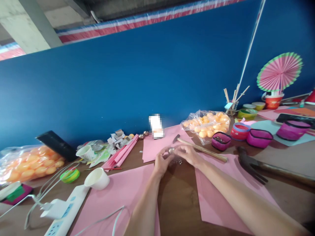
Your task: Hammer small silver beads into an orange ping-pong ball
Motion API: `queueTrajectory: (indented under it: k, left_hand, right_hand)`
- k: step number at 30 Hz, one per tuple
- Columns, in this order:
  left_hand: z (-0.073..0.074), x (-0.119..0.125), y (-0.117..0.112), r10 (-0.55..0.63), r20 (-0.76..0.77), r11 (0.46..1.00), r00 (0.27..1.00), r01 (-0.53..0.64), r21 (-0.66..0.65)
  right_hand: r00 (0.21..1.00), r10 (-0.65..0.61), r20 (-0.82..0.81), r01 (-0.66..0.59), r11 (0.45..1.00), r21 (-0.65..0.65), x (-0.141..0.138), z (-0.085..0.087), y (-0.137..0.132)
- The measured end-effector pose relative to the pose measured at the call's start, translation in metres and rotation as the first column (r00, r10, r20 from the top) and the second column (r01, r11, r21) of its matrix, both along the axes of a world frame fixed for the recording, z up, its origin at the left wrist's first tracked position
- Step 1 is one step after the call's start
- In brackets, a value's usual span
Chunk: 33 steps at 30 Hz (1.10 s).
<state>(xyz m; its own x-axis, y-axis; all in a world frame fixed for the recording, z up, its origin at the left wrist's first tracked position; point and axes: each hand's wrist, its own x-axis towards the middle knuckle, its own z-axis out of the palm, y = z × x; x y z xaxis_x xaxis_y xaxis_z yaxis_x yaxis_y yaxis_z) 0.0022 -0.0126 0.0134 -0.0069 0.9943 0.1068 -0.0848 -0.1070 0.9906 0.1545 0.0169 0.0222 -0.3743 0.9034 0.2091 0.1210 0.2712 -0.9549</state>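
Observation:
My left hand (162,160) is closed, its thumb and fingers around a small shiny ball (171,150). From the other side my right hand (188,154) pinches at the same ball with its fingertips; blur hides the exact contact. Just below the hands, a few small clear, glassy pieces (180,162) lie on the brown table (177,200). Behind the right hand lies a small hammer (201,149) with a wooden handle. Two shiny metal balls (143,134) rest further back, left of the hands.
Pink paper sheets (123,200) flank my forearms. A claw hammer (273,168) lies at right, near purple pouches (259,137). Bags of orange balls (209,124) stand on both sides. A white cup (96,178), a power strip (67,211) and cables are at left. A blue partition (123,82) rises behind.

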Motion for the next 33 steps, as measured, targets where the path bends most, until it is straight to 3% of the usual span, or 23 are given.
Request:
queueTrajectory:
  k: [11,22,33]
  left_hand:
    - [-0.003,0.0,0.0,0.014,0.009,0.997,1.0,-0.013,-0.072]
    - [-0.009,-0.001,0.003,0.004,-0.056,1.0,0.998,-0.005,-0.015]
    - [-0.006,0.001,0.0,0.053,-0.105,0.999,0.993,-0.052,0.012]
  right_hand:
    - [1.0,-0.024,0.015,0.024,0.999,-0.025,0.001,0.0,-0.002]
    - [0.999,-0.044,-0.025,0.042,0.996,-0.073,0.001,-0.01,0.001]
    - [0.993,-0.081,-0.084,0.074,0.994,-0.082,0.0,-0.007,0.0]
